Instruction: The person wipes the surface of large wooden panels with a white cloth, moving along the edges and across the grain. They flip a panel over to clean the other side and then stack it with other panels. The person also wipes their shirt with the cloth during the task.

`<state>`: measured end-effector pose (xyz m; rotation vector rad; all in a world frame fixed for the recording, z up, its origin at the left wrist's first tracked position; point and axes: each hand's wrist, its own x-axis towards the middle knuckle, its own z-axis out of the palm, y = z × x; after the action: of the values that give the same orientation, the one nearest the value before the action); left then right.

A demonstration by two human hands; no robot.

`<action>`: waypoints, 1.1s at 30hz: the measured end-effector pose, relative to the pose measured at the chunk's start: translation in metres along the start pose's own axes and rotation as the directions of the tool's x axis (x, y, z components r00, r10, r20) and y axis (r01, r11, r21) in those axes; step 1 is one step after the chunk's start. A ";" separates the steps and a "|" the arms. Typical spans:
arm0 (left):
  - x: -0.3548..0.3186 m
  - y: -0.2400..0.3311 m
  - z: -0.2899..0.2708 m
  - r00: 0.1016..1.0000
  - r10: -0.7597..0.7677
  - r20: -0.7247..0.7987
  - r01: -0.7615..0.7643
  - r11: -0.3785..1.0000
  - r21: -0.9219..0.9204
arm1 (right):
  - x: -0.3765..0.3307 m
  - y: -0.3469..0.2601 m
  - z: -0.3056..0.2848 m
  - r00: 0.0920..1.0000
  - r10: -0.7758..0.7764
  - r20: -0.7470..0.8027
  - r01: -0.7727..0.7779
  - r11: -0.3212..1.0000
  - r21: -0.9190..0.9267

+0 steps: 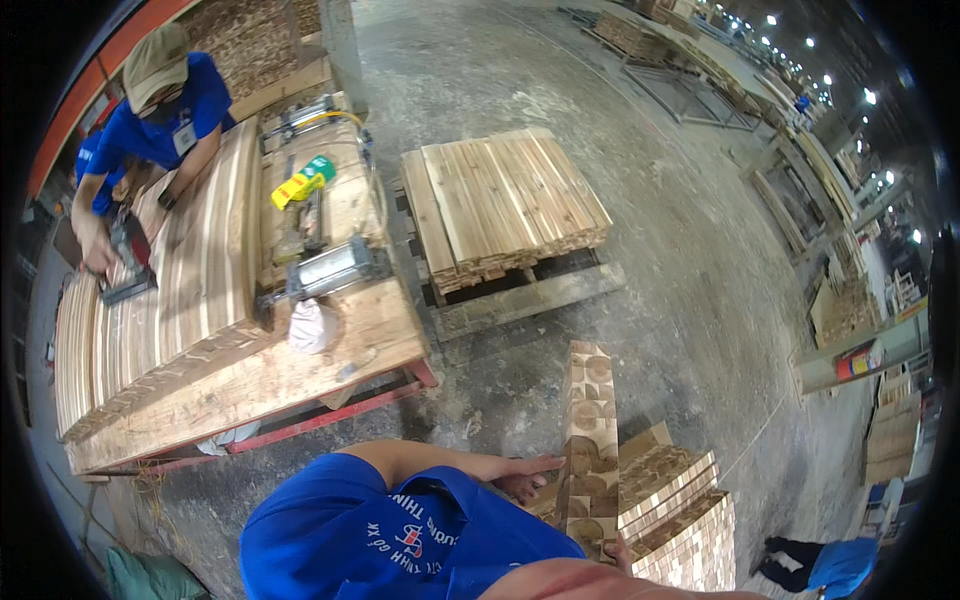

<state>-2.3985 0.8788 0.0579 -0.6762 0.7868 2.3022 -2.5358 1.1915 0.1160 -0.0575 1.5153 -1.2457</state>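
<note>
A long, narrow wooden piece, patterned with square end-grain blocks, stands lengthwise in front of me above a wood stack. My left hand is at its left side, index finger stretched out to its edge and the other fingers bent a little. Against the lower right side of the piece is my right hand, gripping it near the close end; most of this hand is hidden behind my forearm and the wood. Below and to the right lies the stack of wooden strips, layered with end-grain faces showing.
At left, a co-worker in blue holds a power tool on laminated boards. Their wooden workbench carries metal clamps and a yellow-green bottle. Ahead, planks lie on a pallet. Another person is lower right.
</note>
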 end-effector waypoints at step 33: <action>-0.338 -0.187 0.012 -0.364 0.416 -0.834 -0.923 -0.279 0.264 | 0.028 -0.111 0.445 0.336 0.324 0.884 0.580 0.669 -0.466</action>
<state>-2.0432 0.8793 0.2089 -2.1807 1.0057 4.0087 -2.2788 0.8355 0.2522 -1.3241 0.7764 -0.3512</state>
